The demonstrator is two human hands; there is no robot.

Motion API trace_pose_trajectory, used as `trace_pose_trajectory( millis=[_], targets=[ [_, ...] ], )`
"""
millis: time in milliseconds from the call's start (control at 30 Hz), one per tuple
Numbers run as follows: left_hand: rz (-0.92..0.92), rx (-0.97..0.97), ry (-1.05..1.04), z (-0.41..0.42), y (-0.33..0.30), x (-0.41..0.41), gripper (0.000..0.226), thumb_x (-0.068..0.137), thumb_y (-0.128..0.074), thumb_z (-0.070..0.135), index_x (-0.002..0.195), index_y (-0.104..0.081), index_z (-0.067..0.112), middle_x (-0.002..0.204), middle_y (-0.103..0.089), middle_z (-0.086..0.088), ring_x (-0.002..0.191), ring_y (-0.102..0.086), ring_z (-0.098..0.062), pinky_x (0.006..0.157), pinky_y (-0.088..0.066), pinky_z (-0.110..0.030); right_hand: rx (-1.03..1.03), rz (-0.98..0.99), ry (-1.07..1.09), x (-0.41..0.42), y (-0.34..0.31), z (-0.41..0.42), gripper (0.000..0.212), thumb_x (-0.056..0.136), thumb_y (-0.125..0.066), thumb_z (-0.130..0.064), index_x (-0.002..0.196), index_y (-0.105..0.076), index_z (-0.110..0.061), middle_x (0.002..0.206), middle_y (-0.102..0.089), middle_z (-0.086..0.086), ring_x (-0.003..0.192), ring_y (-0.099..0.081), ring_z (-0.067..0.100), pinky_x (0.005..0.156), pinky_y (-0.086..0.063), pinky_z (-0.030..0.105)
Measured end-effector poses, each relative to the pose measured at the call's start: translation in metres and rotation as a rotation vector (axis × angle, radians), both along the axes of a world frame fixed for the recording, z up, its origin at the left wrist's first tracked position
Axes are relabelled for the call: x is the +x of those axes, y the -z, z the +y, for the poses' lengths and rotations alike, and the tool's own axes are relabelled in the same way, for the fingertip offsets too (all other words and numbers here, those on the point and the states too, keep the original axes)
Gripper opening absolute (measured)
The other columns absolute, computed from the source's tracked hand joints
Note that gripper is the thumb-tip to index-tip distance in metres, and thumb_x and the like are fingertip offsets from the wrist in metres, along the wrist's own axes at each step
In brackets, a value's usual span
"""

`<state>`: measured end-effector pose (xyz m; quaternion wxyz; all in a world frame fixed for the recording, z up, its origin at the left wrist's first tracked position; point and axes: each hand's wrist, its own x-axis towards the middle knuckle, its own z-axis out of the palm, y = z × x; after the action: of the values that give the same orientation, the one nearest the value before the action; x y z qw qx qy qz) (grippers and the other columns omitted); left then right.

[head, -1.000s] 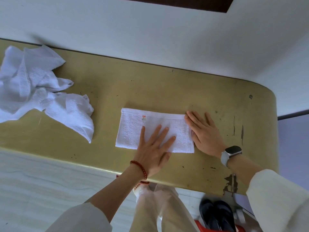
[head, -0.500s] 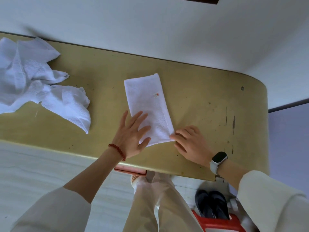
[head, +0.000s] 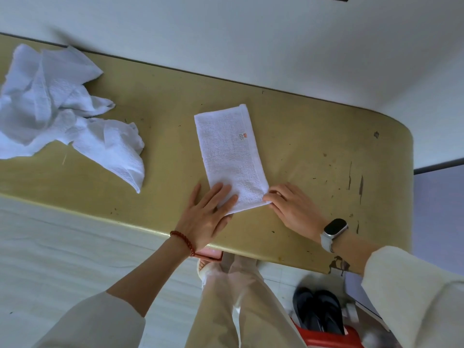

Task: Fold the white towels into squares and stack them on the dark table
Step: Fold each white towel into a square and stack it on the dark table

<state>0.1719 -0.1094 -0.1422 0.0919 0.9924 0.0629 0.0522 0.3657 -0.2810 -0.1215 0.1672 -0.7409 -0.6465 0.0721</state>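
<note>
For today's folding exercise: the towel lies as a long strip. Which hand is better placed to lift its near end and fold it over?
Probably the right hand: its fingers pinch the towel's near corner. The left hand lies flat, pressing it down.

Both hands [head: 204, 217] [head: 292, 207] hold the folded towel's [head: 229, 156] near end.
</note>
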Motion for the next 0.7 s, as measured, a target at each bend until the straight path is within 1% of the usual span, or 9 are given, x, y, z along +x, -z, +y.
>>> trace_pose_trajectory(
  millis=[67, 133, 233, 333, 433, 533, 600, 633, 700],
  targets=[
    [-0.042, 0.002, -0.010, -0.001, -0.001, 0.002, 0.038, 0.097, -0.032, 0.034, 0.128, -0.045, 0.017, 0.133, -0.054, -0.009, 0.125, -0.048, -0.026, 0.102, -0.033, -0.054, 0.005, -0.024, -0.015, 0.001, -0.001, 0.005, 0.017, 0.073, -0.068, 0.004, 0.086, -0.064, -0.006, 0.087, -0.062, 0.007, 0.073, -0.056, 0.021, 0.063, -0.050, 0.030],
    [-0.070, 0.004, -0.064, -0.005, -0.004, 0.006, 0.040, 0.090, -0.042, 0.038, 0.122, -0.047, 0.014, 0.127, -0.058, -0.009, 0.122, -0.052, -0.026, 0.101, -0.033, -0.055, 0.006, -0.038, -0.010, 0.002, -0.003, 0.007, 0.021, 0.067, -0.071, 0.009, 0.082, -0.064, -0.004, 0.082, -0.062, 0.008, 0.068, -0.058, 0.022, 0.058, -0.050, 0.031],
    [-0.077, 0.012, -0.163, -0.013, -0.011, 0.016, 0.043, 0.082, -0.049, 0.043, 0.114, -0.051, 0.014, 0.117, -0.063, -0.009, 0.114, -0.057, -0.027, 0.100, -0.034, -0.056, 0.050, -0.021, 0.047, -0.002, -0.013, 0.009, 0.007, 0.082, -0.053, 0.000, 0.083, -0.059, -0.005, 0.086, -0.058, 0.008, 0.068, -0.056, 0.023, 0.056, -0.049, 0.034],
    [-0.096, 0.022, -0.239, -0.012, -0.017, 0.025, 0.039, 0.072, -0.061, 0.024, 0.108, -0.050, 0.016, 0.105, -0.065, -0.007, 0.100, -0.063, -0.025, 0.098, -0.038, -0.053, 0.098, -0.019, 0.055, -0.006, -0.022, 0.010, 0.006, 0.084, -0.044, -0.008, 0.085, -0.050, -0.010, 0.100, -0.052, 0.008, 0.080, -0.055, 0.023, 0.064, -0.049, 0.032],
    [-0.110, -0.015, -0.216, -0.005, -0.026, 0.028, 0.034, 0.072, -0.047, 0.019, 0.104, -0.058, 0.013, 0.095, -0.069, -0.004, 0.088, -0.067, -0.021, 0.099, -0.038, -0.046, 0.078, -0.013, 0.015, -0.005, -0.030, 0.015, 0.008, 0.083, -0.042, -0.011, 0.085, -0.049, -0.010, 0.099, -0.063, 0.007, 0.095, -0.056, 0.020, 0.079, -0.046, 0.033],
    [-0.087, -0.047, -0.069, -0.001, -0.039, 0.023, 0.043, 0.073, -0.037, 0.022, 0.099, -0.069, 0.009, 0.083, -0.072, -0.001, 0.074, -0.069, -0.018, 0.083, -0.052, -0.037, 0.040, 0.007, -0.010, -0.004, -0.037, 0.014, 0.017, 0.086, -0.039, -0.013, 0.083, -0.055, -0.010, 0.078, -0.066, 0.001, 0.076, -0.061, 0.017, 0.089, -0.040, 0.029],
    [-0.065, -0.142, 0.012, 0.000, -0.046, 0.015, 0.037, 0.074, -0.038, 0.021, 0.091, -0.069, 0.010, 0.072, -0.070, 0.001, 0.063, -0.066, -0.019, 0.070, -0.055, -0.028, -0.007, 0.106, -0.008, -0.010, -0.042, 0.010, 0.021, 0.089, -0.036, -0.016, 0.088, -0.056, -0.009, 0.075, -0.063, 0.000, 0.068, -0.058, 0.015, 0.082, -0.045, 0.026],
    [-0.039, -0.234, -0.003, 0.001, -0.049, 0.012, 0.033, 0.076, -0.039, 0.023, 0.087, -0.068, 0.011, 0.067, -0.068, 0.001, 0.058, -0.063, -0.020, 0.063, -0.054, -0.026, -0.031, 0.194, 0.026, -0.013, -0.044, 0.008, 0.024, 0.092, -0.035, -0.019, 0.093, -0.056, -0.007, 0.074, -0.061, -0.004, 0.064, -0.055, 0.009, 0.072, -0.048, 0.023],
    [0.010, -0.473, -0.154, 0.001, -0.057, 0.010, 0.034, 0.081, -0.038, 0.033, 0.085, -0.064, 0.012, 0.058, -0.061, 0.002, 0.045, -0.052, -0.016, 0.050, -0.045, -0.022, -0.039, 0.401, 0.174, -0.017, -0.049, 0.009, 0.026, 0.097, -0.036, -0.022, 0.104, -0.055, -0.005, 0.066, -0.049, -0.014, 0.051, -0.046, 0.004, 0.052, -0.039, 0.012]
  ],
)
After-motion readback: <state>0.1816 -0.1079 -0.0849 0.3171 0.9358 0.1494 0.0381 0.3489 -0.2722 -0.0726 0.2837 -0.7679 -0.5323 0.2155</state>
